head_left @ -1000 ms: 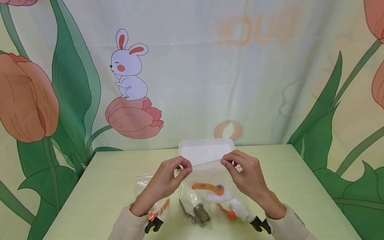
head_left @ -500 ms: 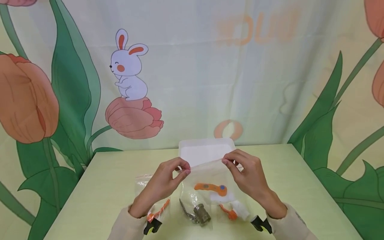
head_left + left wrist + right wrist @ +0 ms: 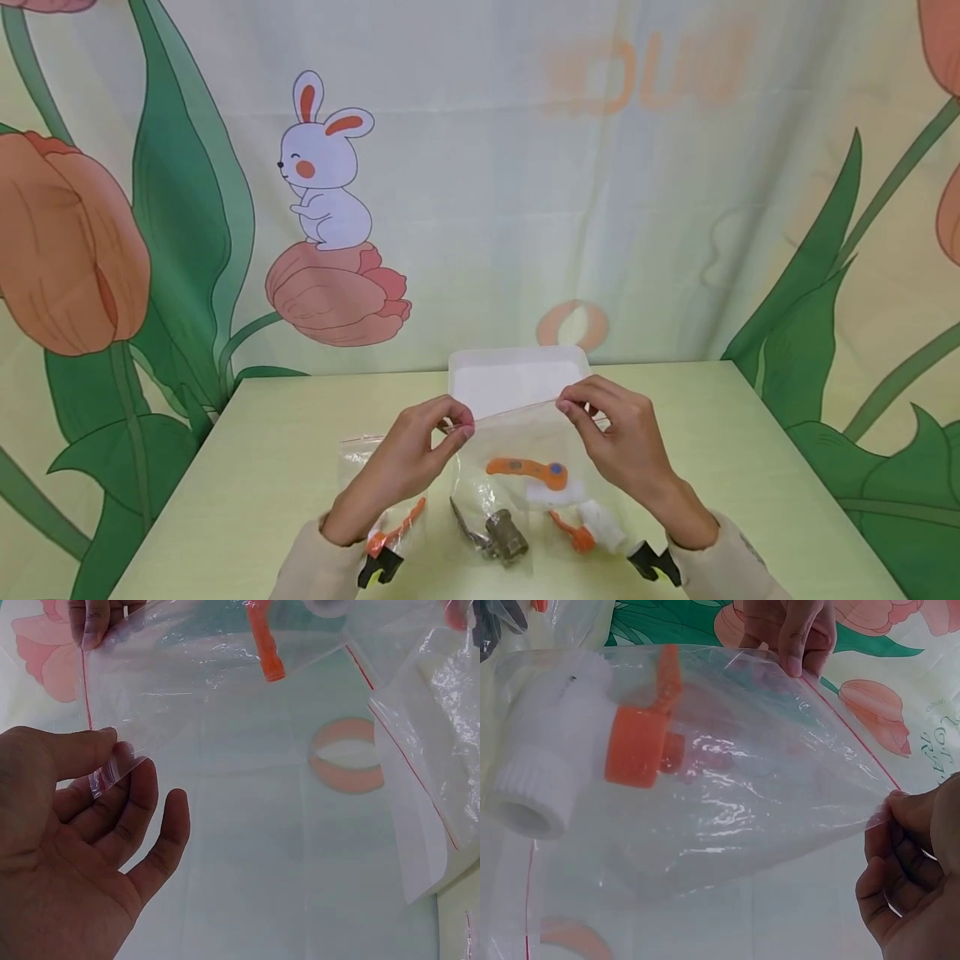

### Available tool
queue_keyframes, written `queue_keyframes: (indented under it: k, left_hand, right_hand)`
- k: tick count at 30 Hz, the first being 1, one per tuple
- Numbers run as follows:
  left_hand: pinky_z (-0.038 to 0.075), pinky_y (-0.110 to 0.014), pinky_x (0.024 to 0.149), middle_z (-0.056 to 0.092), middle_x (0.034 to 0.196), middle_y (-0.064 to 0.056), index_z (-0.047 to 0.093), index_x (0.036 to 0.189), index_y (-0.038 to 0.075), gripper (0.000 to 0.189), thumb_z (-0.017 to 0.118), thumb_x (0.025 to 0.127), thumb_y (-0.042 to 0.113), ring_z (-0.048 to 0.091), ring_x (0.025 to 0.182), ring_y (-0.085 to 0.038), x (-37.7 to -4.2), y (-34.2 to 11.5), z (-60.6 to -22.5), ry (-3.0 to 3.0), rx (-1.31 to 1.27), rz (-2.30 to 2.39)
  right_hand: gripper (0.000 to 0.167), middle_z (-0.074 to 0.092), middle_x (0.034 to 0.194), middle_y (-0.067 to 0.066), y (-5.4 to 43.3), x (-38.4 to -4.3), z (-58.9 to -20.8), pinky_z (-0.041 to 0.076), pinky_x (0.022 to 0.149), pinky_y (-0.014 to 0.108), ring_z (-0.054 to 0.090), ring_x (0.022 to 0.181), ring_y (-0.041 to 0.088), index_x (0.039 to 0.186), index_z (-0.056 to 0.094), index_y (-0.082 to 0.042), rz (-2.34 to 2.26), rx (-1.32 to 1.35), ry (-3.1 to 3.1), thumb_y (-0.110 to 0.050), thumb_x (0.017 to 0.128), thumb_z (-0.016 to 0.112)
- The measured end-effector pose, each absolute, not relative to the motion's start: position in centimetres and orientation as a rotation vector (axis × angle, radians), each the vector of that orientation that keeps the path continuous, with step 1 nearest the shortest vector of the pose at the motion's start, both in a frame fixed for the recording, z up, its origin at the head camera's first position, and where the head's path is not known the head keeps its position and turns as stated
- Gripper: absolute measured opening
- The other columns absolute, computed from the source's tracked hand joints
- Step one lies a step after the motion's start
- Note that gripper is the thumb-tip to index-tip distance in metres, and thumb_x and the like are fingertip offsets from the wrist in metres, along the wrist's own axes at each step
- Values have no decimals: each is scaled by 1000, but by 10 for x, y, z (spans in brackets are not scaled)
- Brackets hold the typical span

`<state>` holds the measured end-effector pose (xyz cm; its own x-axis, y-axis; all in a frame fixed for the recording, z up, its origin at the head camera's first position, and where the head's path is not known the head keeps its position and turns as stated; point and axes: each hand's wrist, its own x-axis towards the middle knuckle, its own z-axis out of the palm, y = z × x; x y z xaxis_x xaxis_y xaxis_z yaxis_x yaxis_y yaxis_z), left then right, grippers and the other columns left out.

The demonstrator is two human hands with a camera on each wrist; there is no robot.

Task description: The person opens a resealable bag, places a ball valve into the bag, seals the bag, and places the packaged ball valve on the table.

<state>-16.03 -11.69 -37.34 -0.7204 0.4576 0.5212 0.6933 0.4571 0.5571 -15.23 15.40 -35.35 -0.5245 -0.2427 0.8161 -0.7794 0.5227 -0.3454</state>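
A clear zip bag (image 3: 517, 437) hangs between my hands, its red-lined top edge pulled taut. My left hand (image 3: 414, 442) pinches one top corner between thumb and fingers. The other corner is pinched by my right hand (image 3: 622, 433), which sits slightly higher. Inside the bag is a white plastic valve (image 3: 551, 742) with an orange handle (image 3: 637, 746). From the head view, that handle shows a blue dot at one end. In the left wrist view, the plastic (image 3: 165, 682) stretches from my fingertips toward the other hand.
Bagged parts lie on the table (image 3: 247, 475) below: a grey-brown valve (image 3: 506, 535) in the middle, an orange-handled part (image 3: 401, 527) at left, and another white valve (image 3: 600, 523) with an orange handle at right. A white tray (image 3: 498, 379) stands behind, against a printed curtain (image 3: 465, 208).
The bag has shifted slightly right and its left corner sits a little lower than a second ago. Both hands keep their pinch; the last half second shows hardly any movement.
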Motion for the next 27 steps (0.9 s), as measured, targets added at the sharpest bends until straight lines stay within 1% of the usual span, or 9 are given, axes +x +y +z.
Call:
queue_keyframes:
  k: [6, 10, 13, 15, 18, 19, 22, 25, 27]
  left_hand:
    - [52, -24, 71, 62, 84, 5, 64, 94, 11, 4, 63, 96, 15, 60, 80, -9, -160, -118, -372, -2418, -973, -1129]
    - [56, -26, 76, 64, 87, 6, 63, 96, 12, 2, 65, 94, 12, 62, 82, -8, -160, -119, -372, -2463, -956, -1157]
    - [57, -28, 79, 64, 87, 7, 63, 96, 13, 6, 65, 93, 8, 61, 83, -7, -160, -119, -373, -2489, -944, -1155]
    - [57, -28, 79, 64, 87, 6, 63, 95, 13, 7, 65, 93, 7, 61, 83, -8, -161, -120, -374, -2487, -937, -1149]
    - [56, -26, 73, 64, 87, 5, 63, 94, 13, 7, 65, 93, 7, 62, 82, -10, -161, -120, -375, -2464, -936, -1134]
    - [56, -26, 73, 64, 86, 5, 63, 94, 13, 6, 65, 93, 7, 63, 82, -10, -161, -121, -375, -2455, -938, -1133]
    - [56, -26, 73, 65, 87, 5, 64, 94, 11, 1, 65, 94, 11, 63, 83, -10, -162, -122, -375, -2451, -934, -1133]
    - [57, -29, 78, 65, 87, 7, 65, 95, 11, 2, 66, 94, 13, 62, 83, -9, -163, -123, -376, -2459, -928, -1146]
    - [57, -28, 78, 65, 86, 8, 65, 95, 11, 3, 67, 93, 13, 62, 83, -8, -163, -125, -377, -2461, -927, -1148]
  right_hand:
    - [12, 70, 81, -3, 154, -151, -353, 42, 55, 12, 57, 66, 4, 86, 73, -10, 929, 813, -2035, 0, 80, 76]
    - [15, 70, 81, -3, 154, -151, -352, 42, 55, 13, 56, 65, 5, 87, 73, -11, 930, 821, -2010, 2, 79, 76]
    - [15, 70, 81, -3, 155, -151, -352, 41, 54, 12, 56, 64, 5, 87, 73, -11, 935, 818, -2004, 2, 79, 77]
    - [16, 70, 81, -3, 155, -151, -352, 42, 53, 12, 57, 64, 6, 87, 74, -10, 933, 816, -2003, 3, 78, 77]
    - [17, 70, 81, -2, 155, -151, -352, 44, 53, 13, 59, 65, 7, 87, 74, -10, 929, 815, -2000, 4, 77, 77]
    - [17, 70, 81, -2, 155, -151, -352, 44, 53, 14, 59, 66, 6, 88, 74, -10, 927, 814, -2001, 3, 77, 77]
    - [17, 71, 82, -2, 156, -151, -352, 44, 53, 13, 60, 66, 7, 88, 74, -10, 927, 813, -2001, 3, 77, 78]
    - [17, 71, 82, -2, 157, -151, -351, 42, 52, 12, 59, 65, 6, 88, 74, -10, 925, 808, -1996, 3, 78, 77]
    - [18, 71, 82, -2, 157, -151, -351, 41, 52, 12, 57, 64, 5, 88, 74, -11, 926, 808, -1990, 3, 77, 77]
